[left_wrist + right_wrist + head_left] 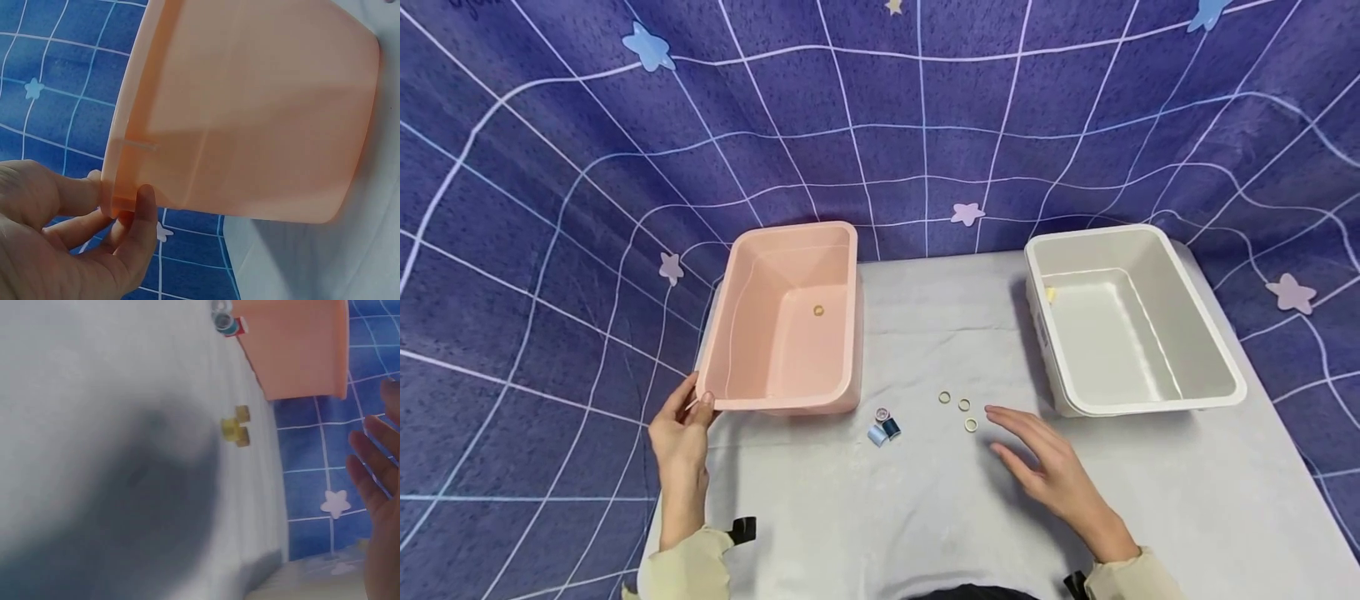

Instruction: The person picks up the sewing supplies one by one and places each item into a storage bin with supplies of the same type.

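Note:
My left hand [681, 433] grips the near left corner of a pink plastic tub [850, 367], thumb and fingers on either side of its rim. One small gold-coloured ring [818, 310] lies on the tub's floor. Over the table, my right hand [1052, 467] hovers with relaxed fingers and holds nothing. Close to its fingertips lie three similar rings [964, 405], which look like short yellow bands [230, 429] in the right wrist view. Left of them sit a light blue thread spool [877, 435], a dark blue spool [891, 428] and a spool with a pinkish end [882, 413].
A white plastic tub [1157, 408] stands at the right, with a small yellow piece [1050, 294] against its inner left side. Both tubs rest on a pale cloth-covered table [820, 517]. A blue curtain [925, 100] with a grid and stars hangs behind and at both sides.

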Available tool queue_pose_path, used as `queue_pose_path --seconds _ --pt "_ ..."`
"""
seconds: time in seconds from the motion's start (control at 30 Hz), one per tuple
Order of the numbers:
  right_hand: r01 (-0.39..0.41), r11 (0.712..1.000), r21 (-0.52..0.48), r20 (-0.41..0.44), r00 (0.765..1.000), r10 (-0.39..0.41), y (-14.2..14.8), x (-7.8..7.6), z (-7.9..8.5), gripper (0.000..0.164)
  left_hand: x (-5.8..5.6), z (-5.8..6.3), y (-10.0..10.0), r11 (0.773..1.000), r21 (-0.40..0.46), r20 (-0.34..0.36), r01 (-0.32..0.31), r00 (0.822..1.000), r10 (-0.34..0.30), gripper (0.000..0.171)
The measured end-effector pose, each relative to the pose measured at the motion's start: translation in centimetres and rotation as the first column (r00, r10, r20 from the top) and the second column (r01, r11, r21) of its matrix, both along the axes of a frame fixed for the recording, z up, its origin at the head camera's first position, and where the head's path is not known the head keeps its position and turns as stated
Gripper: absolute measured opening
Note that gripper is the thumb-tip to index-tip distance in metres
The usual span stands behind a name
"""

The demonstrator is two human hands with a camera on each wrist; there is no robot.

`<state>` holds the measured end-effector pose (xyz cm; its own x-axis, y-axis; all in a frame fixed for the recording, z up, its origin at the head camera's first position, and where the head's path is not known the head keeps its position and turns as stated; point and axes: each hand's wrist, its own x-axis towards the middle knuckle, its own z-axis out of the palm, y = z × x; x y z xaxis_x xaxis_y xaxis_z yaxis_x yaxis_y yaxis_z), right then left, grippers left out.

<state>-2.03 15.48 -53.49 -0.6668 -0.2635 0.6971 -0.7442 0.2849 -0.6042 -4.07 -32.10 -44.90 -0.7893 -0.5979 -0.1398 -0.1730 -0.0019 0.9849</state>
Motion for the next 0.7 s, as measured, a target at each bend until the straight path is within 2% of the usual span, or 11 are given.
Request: queue_pose_path --seconds 0.2,0.47,0.57,0.7 --pt "0.024 0.999 0.022 0.077 0.997 -0.025 -0.2 -0.2 -1.7 0.052 0.0 -0.2 -0.1 1.0 -0.006 0.009 0.0 1.0 0.001 0.052" --pt "0.072 0.996 0.057 0.143 0.987 -0.079 -0.8 -0.2 -3.1 0.058 -0.2 -0.2 0.2 1.0 0.002 -0.004 0.003 1.0 -0.003 0.051" --pt "0.091 0.993 0.078 0.169 0.98 -0.103 -1.0 -0.3 -3.7 0.058 -0.1 -0.1 0.2 1.0 0.017 -0.007 0.003 1.0 -0.003 0.052" --pt "0.093 0.989 0.114 0.234 0.965 -0.118 -1.2 -0.6 -4.2 0.051 0.1 0.2 -0.1 0.999 0.046 0.025 -0.007 1.0 0.006 0.053"
